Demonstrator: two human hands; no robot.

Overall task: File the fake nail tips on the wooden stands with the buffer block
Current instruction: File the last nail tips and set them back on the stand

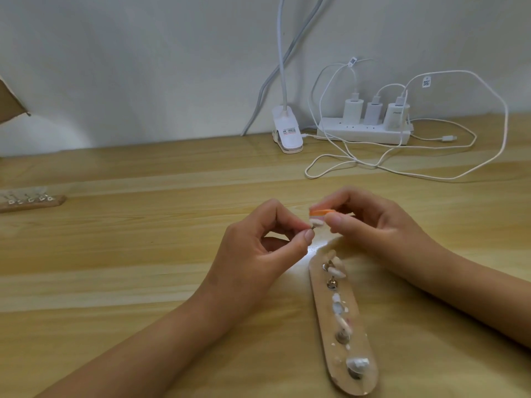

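My left hand [258, 248] hangs just past the far end of the stand [357, 340], thumb and forefinger closed in a pinch on one nail tip [317, 224]. The other fingers curl loosely under the palm. Whether I pinch the tip itself or a peg under it cannot be told.

My right hand [373, 222], also just beyond the stand's far end, grips the buffer [322, 211]. The thumb is on the near side and the curled fingers are over the top. The buffer's orange face shows above a pale layer, and its near end lies against the tip.

The stand rests on the table [143, 268] below both hands, running lengthwise away from me. More tips [357, 364] sit on metal pegs along it, and white dust is scattered on the wood.

Well to the left of the stand, near the table's edge, lies a second stand [31, 201] with a row of small tips. Far beyond the stand, against the wall, a lamp clip [287, 130] grips the table. Right of the clip, a power strip [365, 133] carries three chargers [352, 110]. White cables [431, 176] loop across the wood.
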